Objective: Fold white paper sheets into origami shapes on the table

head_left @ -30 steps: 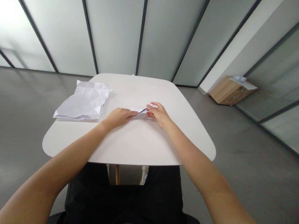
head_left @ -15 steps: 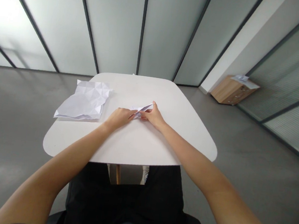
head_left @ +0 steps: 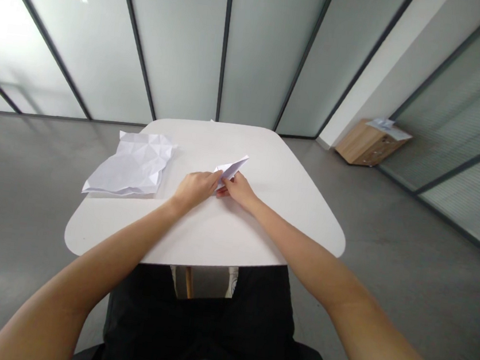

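Observation:
A small folded piece of white paper (head_left: 233,166) is between my two hands near the middle of the white table (head_left: 216,235). My left hand (head_left: 198,188) grips its left side, fingers closed on it. From the right, my right hand (head_left: 238,189) pinches the lower part of the same paper. One pointed flap stands up toward the upper right. The lower edge of the paper is partly hidden by my fingers. Creased white sheets (head_left: 131,165) lie at the table's left side, away from both hands.
The creased sheets reach over the table's left edge. Beyond the table stand frosted glass panels (head_left: 186,41). A wooden cabinet (head_left: 368,144) with papers on top is on the floor at the right. My legs are under the near edge.
The paper's flap now stands more open and higher. My right hand's fingers have moved down and left, off the flap's tip, closer to my left hand. The view has shifted slightly.

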Motion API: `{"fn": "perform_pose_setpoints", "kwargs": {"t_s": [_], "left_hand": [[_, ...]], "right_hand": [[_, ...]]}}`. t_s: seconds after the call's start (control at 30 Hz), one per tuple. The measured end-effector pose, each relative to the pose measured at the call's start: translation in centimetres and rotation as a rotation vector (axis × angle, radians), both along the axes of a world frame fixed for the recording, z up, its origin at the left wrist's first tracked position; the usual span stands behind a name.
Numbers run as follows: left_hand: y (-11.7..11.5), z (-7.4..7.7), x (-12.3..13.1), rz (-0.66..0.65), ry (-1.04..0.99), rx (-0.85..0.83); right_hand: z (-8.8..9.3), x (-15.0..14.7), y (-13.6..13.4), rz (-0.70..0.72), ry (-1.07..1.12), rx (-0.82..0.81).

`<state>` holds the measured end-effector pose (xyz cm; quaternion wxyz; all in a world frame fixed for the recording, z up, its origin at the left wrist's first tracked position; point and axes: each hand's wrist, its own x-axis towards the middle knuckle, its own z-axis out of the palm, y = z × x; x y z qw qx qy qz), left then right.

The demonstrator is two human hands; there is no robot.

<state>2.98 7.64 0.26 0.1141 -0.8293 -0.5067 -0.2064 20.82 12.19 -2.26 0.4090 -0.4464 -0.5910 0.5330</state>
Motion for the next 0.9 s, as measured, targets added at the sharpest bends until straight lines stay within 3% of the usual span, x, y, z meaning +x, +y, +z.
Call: {"fn": "perform_pose_setpoints", "kwargs": {"t_s": [0.33, 0.53, 0.7, 0.9], "left_hand": [[1.0, 1.0, 1.0, 0.09, -0.063, -0.099], [1.7, 1.7, 1.1, 0.163, -0.269, -0.166], [2.3, 0.9, 0.3, 0.123, -0.622, -0.26], [2.4, 0.1, 0.2, -0.051, -1.334, -0.606]], "right_hand": [[-0.2, 0.4, 0.6, -0.054, -0.12, 0.119], [0.2, 0.8, 1.2, -0.11, -0.102, 0.15], [1.0, 1.3, 1.1, -0.074, -0.043, 0.154], [2.0, 1.5, 0.4, -0.08, -0.002, 0.133]]}}
